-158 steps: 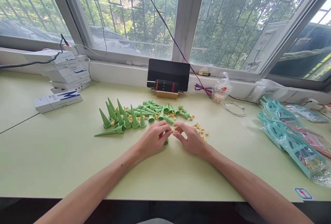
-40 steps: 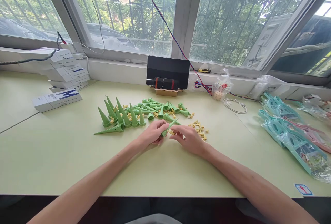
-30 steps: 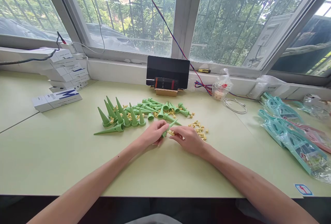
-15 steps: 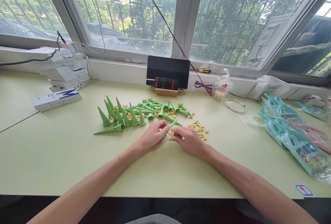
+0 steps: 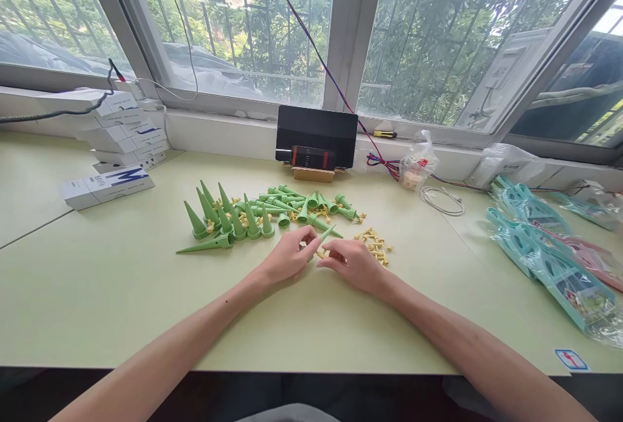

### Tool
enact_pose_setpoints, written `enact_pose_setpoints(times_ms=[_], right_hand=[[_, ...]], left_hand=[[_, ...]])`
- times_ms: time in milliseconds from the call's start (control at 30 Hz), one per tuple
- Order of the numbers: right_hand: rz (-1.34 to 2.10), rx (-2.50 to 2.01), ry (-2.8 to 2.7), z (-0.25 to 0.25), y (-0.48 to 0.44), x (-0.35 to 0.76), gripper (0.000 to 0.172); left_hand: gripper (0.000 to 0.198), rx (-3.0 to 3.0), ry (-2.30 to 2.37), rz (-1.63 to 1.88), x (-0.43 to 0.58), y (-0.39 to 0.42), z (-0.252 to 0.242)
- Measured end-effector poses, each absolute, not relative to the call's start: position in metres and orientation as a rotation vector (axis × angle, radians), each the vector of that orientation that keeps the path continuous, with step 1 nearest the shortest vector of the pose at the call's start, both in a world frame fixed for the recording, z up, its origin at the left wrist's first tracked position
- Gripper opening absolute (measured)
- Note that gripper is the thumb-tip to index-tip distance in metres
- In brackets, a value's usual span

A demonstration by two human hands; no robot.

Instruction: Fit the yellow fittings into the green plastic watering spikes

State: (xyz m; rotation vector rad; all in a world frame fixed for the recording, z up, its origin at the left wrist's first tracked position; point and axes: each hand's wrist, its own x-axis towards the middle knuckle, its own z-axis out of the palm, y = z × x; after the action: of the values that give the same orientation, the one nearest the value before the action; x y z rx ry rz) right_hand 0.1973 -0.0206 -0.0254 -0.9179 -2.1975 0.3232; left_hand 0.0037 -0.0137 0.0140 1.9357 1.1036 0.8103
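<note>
Left hand [image 5: 291, 254]: I watch it pinch a pointed green plastic cone [image 5: 326, 234], tilted, above the pale green tabletop [image 5: 292, 331].
Right hand [image 5: 354, 263]: thumb and fingers pinch a small yellow plastic peg [image 5: 321, 254] near the cone; from here I can't tell whether the two touch.
Loose yellow pegs [image 5: 374, 245]: scattered just beyond the right hand.

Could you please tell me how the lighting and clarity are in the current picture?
Head view: bright daylight through the windows, washed out at upper right; head view: soft shadows on the tabletop; head view: the yellow peg in the right hand is partly hidden, lacking crisp detail.
</note>
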Motion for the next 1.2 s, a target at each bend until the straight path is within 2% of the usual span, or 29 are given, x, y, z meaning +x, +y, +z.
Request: enact_pose_setpoints(times_ms=[800,1000,1200], right_hand=[[0.319,-0.987,-2.273,-0.016,-0.025,0.198,0.032],[0.360,-1.004,-2.242,-0.015,-0.024,0.197,0.028],[0.375,-1.021,-2.249,-0.014,-0.024,0.197,0.035]], left_hand=[[0.032,2.106,1.084,0.852,0.005,-0.015,0.013],[0.030,2.138,1.066,0.898,0.003,-0.014,0.011],[0.029,2.111,1.057,0.915,0.004,-0.015,0.013]])
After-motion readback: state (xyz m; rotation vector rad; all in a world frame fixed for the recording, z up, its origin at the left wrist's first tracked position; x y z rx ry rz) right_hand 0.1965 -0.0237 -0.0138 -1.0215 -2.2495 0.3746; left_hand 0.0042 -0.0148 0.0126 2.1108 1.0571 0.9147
